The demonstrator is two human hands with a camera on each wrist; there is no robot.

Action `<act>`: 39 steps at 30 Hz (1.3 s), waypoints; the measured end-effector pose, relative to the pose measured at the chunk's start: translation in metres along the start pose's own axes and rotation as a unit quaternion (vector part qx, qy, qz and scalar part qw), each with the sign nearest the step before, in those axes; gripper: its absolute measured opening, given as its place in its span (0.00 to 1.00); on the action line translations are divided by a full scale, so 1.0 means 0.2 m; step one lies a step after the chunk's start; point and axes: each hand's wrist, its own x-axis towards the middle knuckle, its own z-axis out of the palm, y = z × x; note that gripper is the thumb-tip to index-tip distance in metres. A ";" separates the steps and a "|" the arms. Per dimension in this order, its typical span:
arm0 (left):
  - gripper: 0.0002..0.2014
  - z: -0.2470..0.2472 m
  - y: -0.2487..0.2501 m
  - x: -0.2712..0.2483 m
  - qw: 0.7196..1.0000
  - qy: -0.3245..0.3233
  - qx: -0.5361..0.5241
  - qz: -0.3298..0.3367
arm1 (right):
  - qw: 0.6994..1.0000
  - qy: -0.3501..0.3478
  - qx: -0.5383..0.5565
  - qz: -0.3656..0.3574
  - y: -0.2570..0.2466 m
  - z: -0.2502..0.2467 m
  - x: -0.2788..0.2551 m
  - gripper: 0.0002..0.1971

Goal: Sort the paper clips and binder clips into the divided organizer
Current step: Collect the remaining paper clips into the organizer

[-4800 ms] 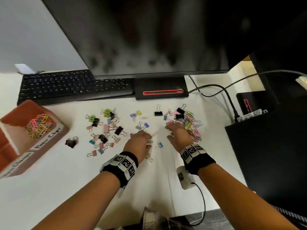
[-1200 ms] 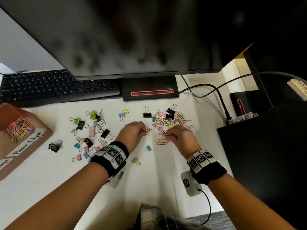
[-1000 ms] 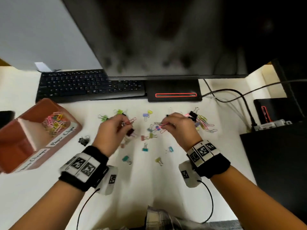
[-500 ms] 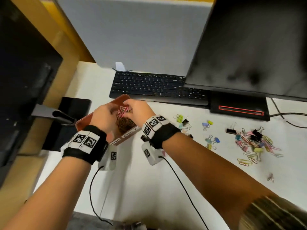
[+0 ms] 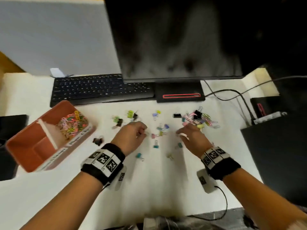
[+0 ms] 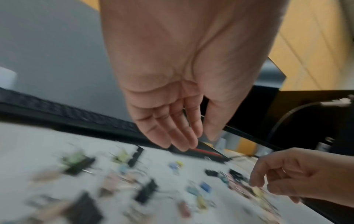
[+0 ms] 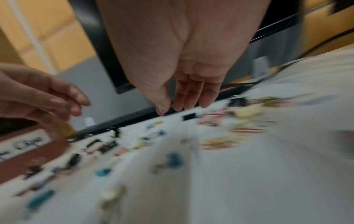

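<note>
The orange divided organizer (image 5: 25, 143) stands at the left of the white desk; its far compartment holds a heap of coloured paper clips (image 5: 72, 124), its near compartments look bare. Small binder clips (image 5: 156, 135) lie scattered across the desk's middle. A tangle of paper clips and binder clips (image 5: 201, 119) lies to the right. My left hand (image 5: 132, 136) hovers over the scattered clips, fingers relaxed and empty (image 6: 184, 133). My right hand (image 5: 191, 136) hovers just left of the tangle, fingers straight and empty (image 7: 182, 103).
A black keyboard (image 5: 99, 88) and a monitor (image 5: 174, 39) on its base (image 5: 180, 95) run along the back. Cables (image 5: 232, 95) and a black box (image 5: 279, 156) fill the right side. A black binder clip (image 5: 98, 141) lies near the organizer.
Both hands were over the organizer's paper clip compartment with a bunch of paper clips half a second ago. They have swung back right over the desk, both empty.
</note>
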 end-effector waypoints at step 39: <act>0.08 0.86 0.48 0.43 0.993 -0.053 0.096 0.037 | 0.989 0.092 0.116 0.003 0.78 -0.16 -0.02 0.08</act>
